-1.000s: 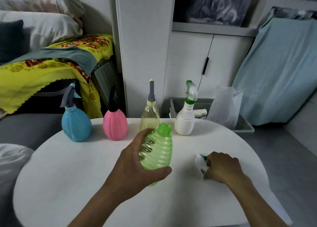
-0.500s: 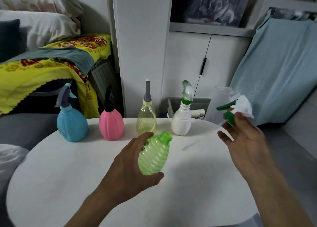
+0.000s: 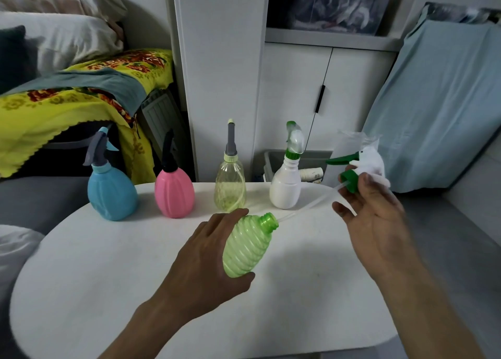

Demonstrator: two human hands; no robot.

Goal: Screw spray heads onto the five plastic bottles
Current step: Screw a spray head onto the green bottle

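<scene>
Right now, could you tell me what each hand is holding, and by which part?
Left hand grips the green bottle round its body. Right hand holds the spray head at its green collar.

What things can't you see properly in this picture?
Head view only:
- Far side of the green bottle: the left hand wraps round it.
- Whether the dip tube has entered the bottle's neck: too thin and pale.
- Spray head collar: partly behind the right hand fingers, slightly blurred.
- Grey bin contents: hidden behind the white bottle.
- Table near edge: cut off by the frame.
</scene>
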